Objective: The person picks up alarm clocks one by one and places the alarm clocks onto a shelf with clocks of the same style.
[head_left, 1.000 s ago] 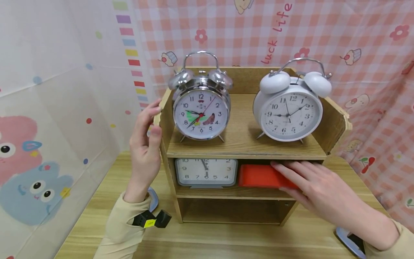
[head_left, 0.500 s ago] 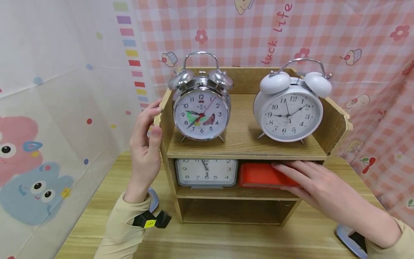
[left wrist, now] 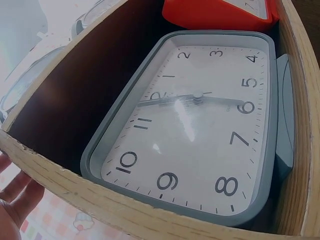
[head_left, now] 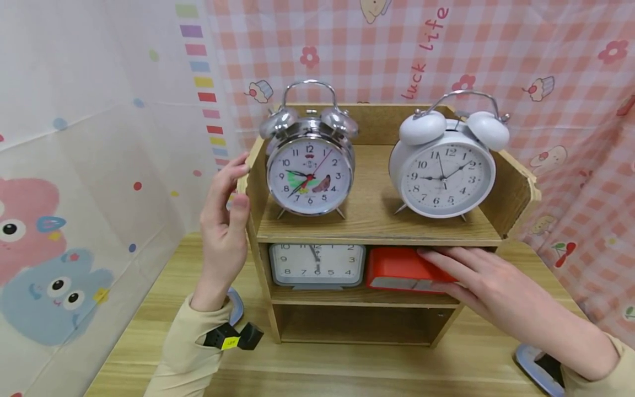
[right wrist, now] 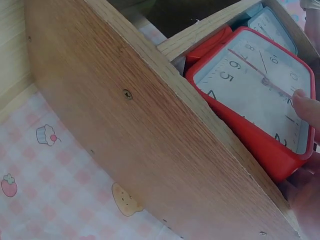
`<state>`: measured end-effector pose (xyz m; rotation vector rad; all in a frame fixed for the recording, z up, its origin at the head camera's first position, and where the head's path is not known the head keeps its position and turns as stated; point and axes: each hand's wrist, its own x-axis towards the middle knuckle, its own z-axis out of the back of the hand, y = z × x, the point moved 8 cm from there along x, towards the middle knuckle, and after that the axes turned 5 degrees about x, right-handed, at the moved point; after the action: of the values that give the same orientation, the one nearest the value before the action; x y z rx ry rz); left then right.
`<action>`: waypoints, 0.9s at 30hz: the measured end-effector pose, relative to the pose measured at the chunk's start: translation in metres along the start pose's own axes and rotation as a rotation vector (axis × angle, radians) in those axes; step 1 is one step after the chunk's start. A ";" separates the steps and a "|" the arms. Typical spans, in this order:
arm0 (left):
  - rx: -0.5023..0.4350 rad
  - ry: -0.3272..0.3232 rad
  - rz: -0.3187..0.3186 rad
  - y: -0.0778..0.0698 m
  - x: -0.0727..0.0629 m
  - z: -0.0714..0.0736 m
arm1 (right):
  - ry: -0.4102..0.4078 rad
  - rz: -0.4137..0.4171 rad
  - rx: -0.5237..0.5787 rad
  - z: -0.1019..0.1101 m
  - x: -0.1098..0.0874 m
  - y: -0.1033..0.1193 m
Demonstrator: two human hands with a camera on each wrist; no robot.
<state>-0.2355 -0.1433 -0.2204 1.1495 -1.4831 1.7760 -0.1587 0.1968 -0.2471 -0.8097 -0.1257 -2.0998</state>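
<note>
My right hand (head_left: 491, 281) pinches a red table clock (head_left: 399, 267) on the right of the middle shelf. In the right wrist view its thumb (right wrist: 305, 107) lies over the pale dial, with the other fingers behind the casing. The clock leans back, its dial tilted upward. Beside it stands a grey rectangular clock (head_left: 317, 264), facing forward; its top edge is hidden by the board above in the head view. My left hand (head_left: 223, 226) rests against the left side panel of the wooden shelf unit (head_left: 377, 231), fingertips and thumb at its edge.
On the top board stand a silver twin-bell alarm clock (head_left: 310, 176) at left and a white twin-bell alarm clock (head_left: 446, 176) at right. A bottom compartment (head_left: 354, 325) lies below. The unit sits on a wood-grain table (head_left: 347, 369) before a checked curtain (head_left: 377, 49).
The red clock has tilted back in my right hand, so a strip of its pale dial now shows in the head view. My left hand stays in place.
</note>
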 end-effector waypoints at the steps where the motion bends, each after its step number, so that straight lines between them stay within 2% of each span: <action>1: -0.002 -0.003 -0.001 0.000 0.000 0.000 | 0.000 0.004 -0.006 0.000 0.000 0.000; 12: 0.004 -0.003 -0.001 0.000 0.000 0.000 | -0.095 0.149 -0.172 -0.002 0.004 0.018; 20: 0.009 -0.006 0.005 0.001 0.000 0.001 | -0.120 0.120 -0.204 -0.009 0.004 0.020; 27: 0.009 -0.003 0.005 0.000 -0.001 0.001 | -0.156 0.054 -0.214 -0.021 0.001 0.016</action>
<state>-0.2355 -0.1440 -0.2211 1.1544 -1.4827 1.7866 -0.1574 0.1780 -0.2661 -1.0932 0.0381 -2.0199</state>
